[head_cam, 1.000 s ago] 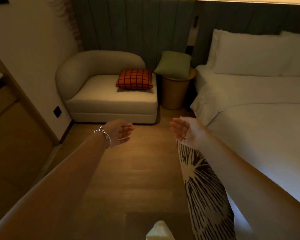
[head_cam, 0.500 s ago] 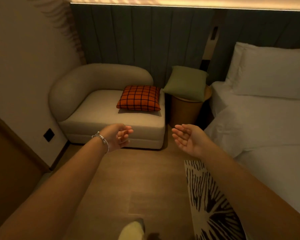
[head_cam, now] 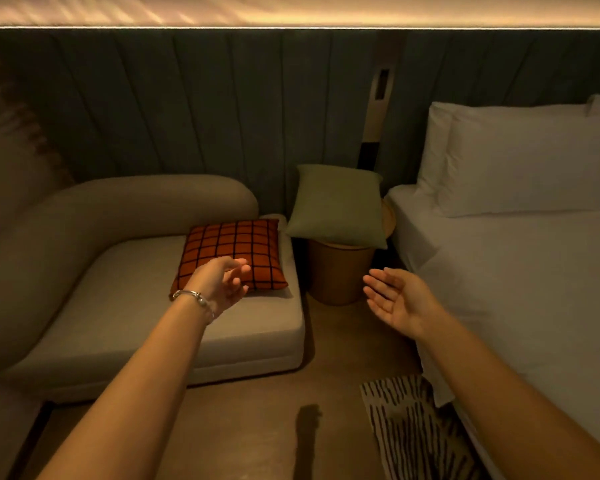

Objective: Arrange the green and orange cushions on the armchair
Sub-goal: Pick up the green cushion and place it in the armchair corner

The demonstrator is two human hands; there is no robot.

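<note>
An orange cushion with a black grid lies flat on the right end of the beige armchair seat. A plain green cushion rests tilted on a round wooden side table between the armchair and the bed. My left hand, with a bracelet on the wrist, hovers open over the near edge of the orange cushion and holds nothing. My right hand is open, palm turned inward, above the floor in front of the side table, apart from both cushions.
A white bed with pillows fills the right side. A black-and-white patterned rug lies on the wooden floor by the bed. A padded green wall panel runs behind the armchair. A narrow strip of floor separates armchair and bed.
I have stepped closer to the armchair, so it and both cushions loom larger. Both open hands have reached forward; my left hand now overlaps the orange cushion's near edge.
</note>
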